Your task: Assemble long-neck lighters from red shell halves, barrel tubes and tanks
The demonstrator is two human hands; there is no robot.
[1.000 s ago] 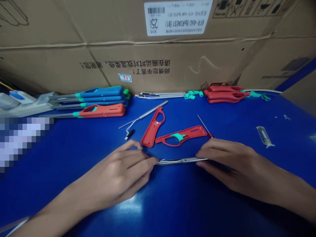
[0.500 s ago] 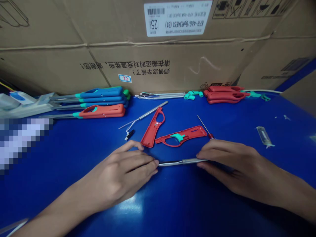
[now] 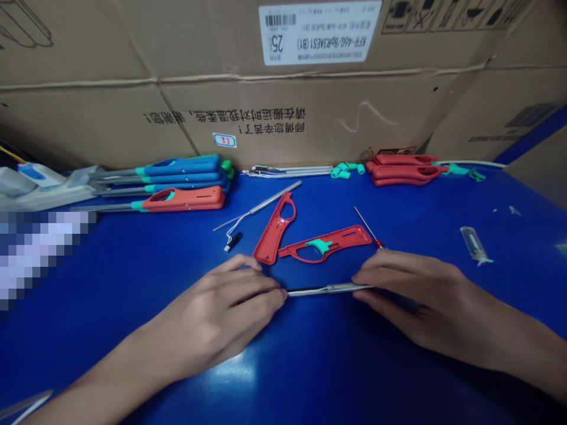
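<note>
My left hand [image 3: 234,313] pinches the left end of a thin metal lighter tube [image 3: 336,288], where a dark strip and pale wires show. The tube's right end is between the closed fingers of my right hand [image 3: 411,292], which hide its tip. Just beyond it lie two red lighter handle halves: one tilted half [image 3: 270,233] and one half with a green trigger [image 3: 345,237]. Close behind my right hand is a screwdriver [image 3: 367,226], its handle partly covered. Another metal tube with white wires and a small black part [image 3: 270,199] rests behind the tilted half.
Blue lighters [image 3: 181,171] and a red lighter [image 3: 186,199] are stacked at the back left beside a power strip [image 3: 57,189]. Along the cardboard box [image 3: 336,124] lie metal tubes [image 3: 292,172], green caps [image 3: 345,171] and red handles [image 3: 403,171]. A clear piece [image 3: 473,244] lies right.
My left hand has shifted very slightly to the right along the tube. My right hand and the parts on the table look the same.
</note>
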